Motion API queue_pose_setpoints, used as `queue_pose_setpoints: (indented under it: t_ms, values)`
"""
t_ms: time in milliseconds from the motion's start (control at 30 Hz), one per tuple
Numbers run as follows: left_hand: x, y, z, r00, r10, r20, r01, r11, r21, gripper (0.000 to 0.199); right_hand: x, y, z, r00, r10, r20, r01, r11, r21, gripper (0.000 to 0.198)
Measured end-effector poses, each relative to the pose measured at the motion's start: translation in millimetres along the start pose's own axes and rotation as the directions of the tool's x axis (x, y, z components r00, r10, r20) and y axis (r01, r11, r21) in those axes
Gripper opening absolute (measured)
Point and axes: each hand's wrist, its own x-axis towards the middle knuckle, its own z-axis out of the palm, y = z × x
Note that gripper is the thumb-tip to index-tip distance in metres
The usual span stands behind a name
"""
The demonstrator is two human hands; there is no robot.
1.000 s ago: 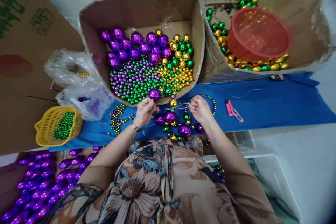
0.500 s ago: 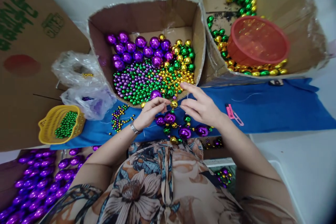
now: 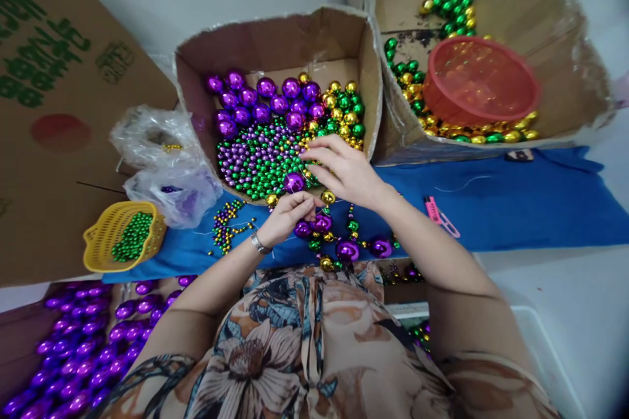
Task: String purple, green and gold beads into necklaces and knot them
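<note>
My left hand (image 3: 293, 217) is closed in a pinch at the front rim of the cardboard box of beads (image 3: 183, 82), on the thread end of a bead string (image 3: 348, 250). Large purple balls and smaller gold and green beads make up this string, which lies below my hands on the blue cloth. My right hand (image 3: 343, 167) reaches over the box with fingers stretched out and somewhat apart, its tips at the small green, purple and gold beads (image 3: 265, 154). Whether a bead touches those fingertips is too small to tell. A large purple ball (image 3: 294, 182) sits just above my left hand.
Right of the box, another carton (image 3: 565, 78) holds green and gold beads and a red plastic bowl (image 3: 481, 82). A pink cutter (image 3: 436, 213) lies on the blue cloth (image 3: 515, 209). At left are plastic bags (image 3: 171, 193), loose small beads (image 3: 226, 226) and a yellow basket (image 3: 101, 236).
My right hand has moved left and up from beside the bead string to over the small beads, its fingers reaching further into the box. My left hand stays pinched; the view has shifted slightly.
</note>
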Motion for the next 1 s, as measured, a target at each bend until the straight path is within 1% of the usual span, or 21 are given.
queue_pose_setpoints:
  t_ms: [33,100,133,167,200,267,333,400,467,533,633,700,733,800,867,933,1000]
  values:
    - [0,-1,0,1.000,-0.006,-0.009,0.005,1.000,-0.028,0.032,-9,0,-3,0.999,0.045,0.021,-0.045,0.999,0.005,0.026]
    - [0,-1,-1,1.000,-0.013,-0.025,0.011,0.998,-0.069,0.032,-31,1,-2,0.985,0.107,0.137,-0.111,0.994,0.022,0.027]
    - [1,-2,-1,0.999,-0.016,-0.031,0.013,0.996,-0.088,0.032,-42,2,2,0.972,0.137,0.191,-0.145,0.989,0.025,0.026]
    - [1,-2,-2,0.999,-0.021,-0.033,0.018,0.994,-0.106,0.032,-52,2,7,0.959,0.177,0.220,-0.187,0.982,0.023,0.027]
    - [1,-2,-2,0.999,-0.029,-0.034,0.024,0.992,-0.126,0.031,-60,2,14,0.951,0.217,0.222,-0.226,0.974,0.016,0.029]
    - [2,-1,-2,0.998,-0.048,-0.026,0.043,0.985,-0.164,0.031,-71,2,28,0.946,0.275,0.172,-0.280,0.960,0.003,0.030]
    - [3,-1,-1,0.998,-0.065,-0.026,0.059,0.978,-0.202,0.030,-76,2,39,0.952,0.288,0.105,-0.291,0.957,0.012,0.022]
    - [3,-1,0,0.996,-0.076,-0.043,0.064,0.972,-0.226,0.030,-77,1,42,0.958,0.281,0.049,-0.283,0.958,0.039,0.021]
    - [4,-3,0,0.995,-0.077,-0.066,0.061,0.973,-0.223,0.030,-78,-2,40,0.959,0.282,0.024,-0.283,0.957,0.059,0.022]
    - [5,-6,0,0.994,-0.062,-0.094,0.045,0.983,-0.178,0.031,-81,-6,38,0.959,0.282,0.031,-0.283,0.958,0.035,0.023]
    - [7,-8,-4,0.991,-0.020,-0.133,0.015,0.999,-0.041,0.030,-87,-10,37,0.964,0.252,0.084,-0.249,0.968,-0.038,0.023]
    - [8,-7,-9,0.994,0.021,-0.109,-0.012,0.996,0.087,0.028,-88,-9,38,0.965,0.241,0.105,-0.238,0.971,-0.035,0.022]
    - [8,-5,-11,0.996,0.052,-0.077,-0.040,0.987,0.159,0.027,-87,-8,38,0.963,0.255,0.092,-0.254,0.967,-0.015,0.021]
    - [8,-1,-15,0.989,0.146,0.007,-0.140,0.938,0.317,0.023,-83,-4,38,0.949,0.311,0.051,-0.313,0.949,0.044,0.023]
    - [8,2,-17,0.962,0.256,0.099,-0.272,0.841,0.467,0.019,-77,0,39,0.932,0.359,0.052,-0.363,0.926,0.102,0.026]
    - [8,3,-18,0.913,0.372,0.167,-0.394,0.696,0.600,0.017,-71,1,39,0.920,0.373,0.122,-0.389,0.909,0.152,0.027]
    - [8,0,-17,0.840,0.501,0.209,-0.486,0.520,0.702,0.017,-67,1,40,0.899,0.401,0.174,-0.431,0.881,0.197,0.027]
